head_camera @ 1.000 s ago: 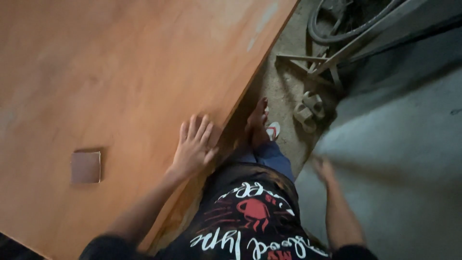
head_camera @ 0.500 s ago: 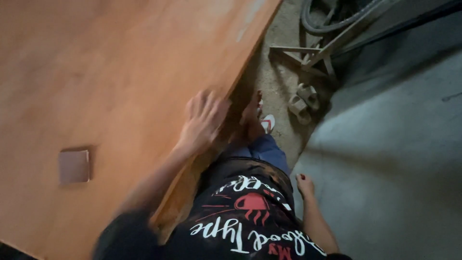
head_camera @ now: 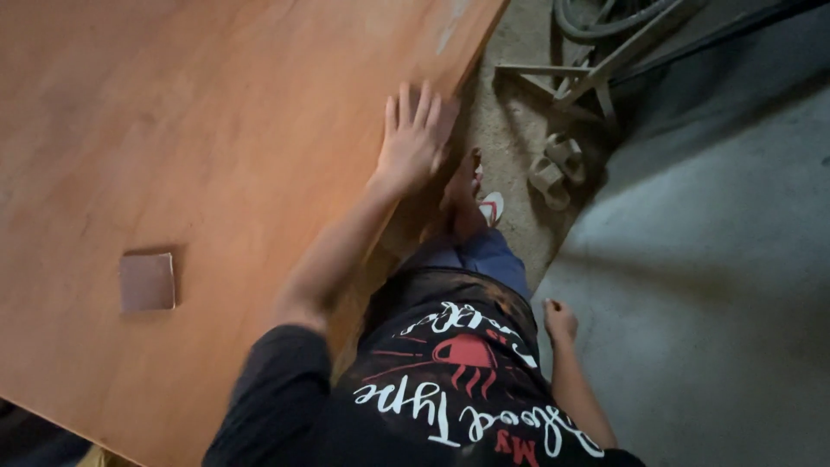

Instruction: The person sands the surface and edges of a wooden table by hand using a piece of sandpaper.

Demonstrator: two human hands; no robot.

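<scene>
At the far left a small brown square block [head_camera: 147, 282] lies flat on the wide orange-brown wooden surface [head_camera: 216, 130], well apart from either hand, with its shadow falling along its upper and right sides; the surface fills the left and centre of the view, and its right edge runs on a slant from the upper middle down toward the person's body. Further right the left hand [head_camera: 411, 141] is stretched forward on a long bare arm, palm down and fingers spread straight, lying flat on the surface just beside that edge; it is fully open and grips nothing, only pressing on the wood. Below the edge a bare foot in a white and red sandal [head_camera: 491, 208] stands on the gritty floor [head_camera: 510, 147], and above the knee shows a blue trouser leg; the dark printed shirt fills the bottom centre. To the right of the shirt the right hand [head_camera: 559, 321] hangs at the person's side, fingers curled loosely inward, empty as far as can be seen, touching nothing. Right of the foot a pair of pale sandals [head_camera: 556, 170] lies on the floor; above them are grey metal bars [head_camera: 596, 69] and a coiled dark hose [head_camera: 605, 22]; a smooth grey slab [head_camera: 718, 259] takes up the right side.
</scene>
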